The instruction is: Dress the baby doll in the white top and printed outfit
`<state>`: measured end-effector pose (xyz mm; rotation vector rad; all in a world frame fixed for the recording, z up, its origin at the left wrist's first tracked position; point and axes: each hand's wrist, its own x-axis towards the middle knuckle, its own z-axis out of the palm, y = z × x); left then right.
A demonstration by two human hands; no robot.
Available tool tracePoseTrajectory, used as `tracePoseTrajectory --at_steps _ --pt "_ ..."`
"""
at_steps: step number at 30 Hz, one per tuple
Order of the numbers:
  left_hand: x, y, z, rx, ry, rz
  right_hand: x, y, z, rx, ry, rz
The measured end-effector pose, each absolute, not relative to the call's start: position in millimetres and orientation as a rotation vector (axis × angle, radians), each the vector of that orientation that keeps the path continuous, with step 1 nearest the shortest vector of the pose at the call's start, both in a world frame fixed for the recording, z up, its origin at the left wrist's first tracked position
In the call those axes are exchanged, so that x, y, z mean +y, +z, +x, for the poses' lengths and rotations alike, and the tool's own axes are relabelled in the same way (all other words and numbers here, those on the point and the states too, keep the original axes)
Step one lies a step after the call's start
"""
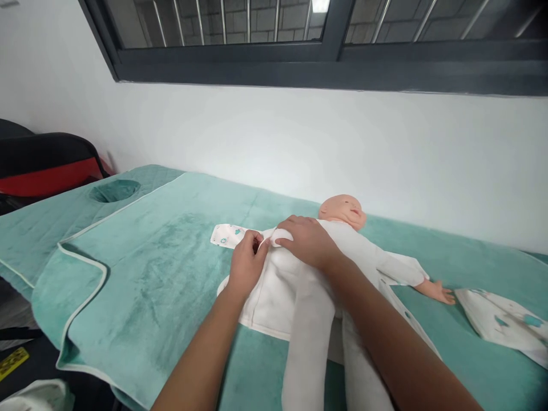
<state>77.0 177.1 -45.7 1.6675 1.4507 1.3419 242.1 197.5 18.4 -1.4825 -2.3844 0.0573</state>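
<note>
A baby doll (pixel 342 210) lies on its back in white clothes, its head toward the wall. My left hand (pixel 249 257) is closed, pinching the edge of a white garment (pixel 269 291) beside the doll's body. My right hand (pixel 308 242) is wrapped over a white sleeve end (pixel 281 235), its thumb close to my left fingertips. Whether the doll's hand is inside that sleeve is hidden. A printed sleeve (pixel 226 235) with teal motifs sticks out past my left hand. The doll's other arm (pixel 434 290) is stretched out to the right, its hand bare.
A teal plush cover (pixel 171 257) with pale piping lies over the bed, which has a round hole (pixel 115 190) at left. Another printed cloth piece (pixel 505 322) lies at right. A black and red chair (pixel 51 165) stands at far left. The white wall (pixel 257 137) borders the back.
</note>
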Motion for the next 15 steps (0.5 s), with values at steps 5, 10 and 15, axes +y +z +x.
tracePoseTrajectory --at_steps 5,10,15 --pt "177.9 -50.5 76.4 1.648 1.162 1.777 190.1 44.7 293.0 -1.897 0.183 -1.786" --pt "175.7 -46.5 80.1 1.855 1.001 1.981 196.8 39.1 381.2 -1.633 0.289 -2.325" --pt "179.4 -40.8 91.1 1.854 1.046 1.997 198.6 22.3 395.8 -1.746 0.729 -2.003"
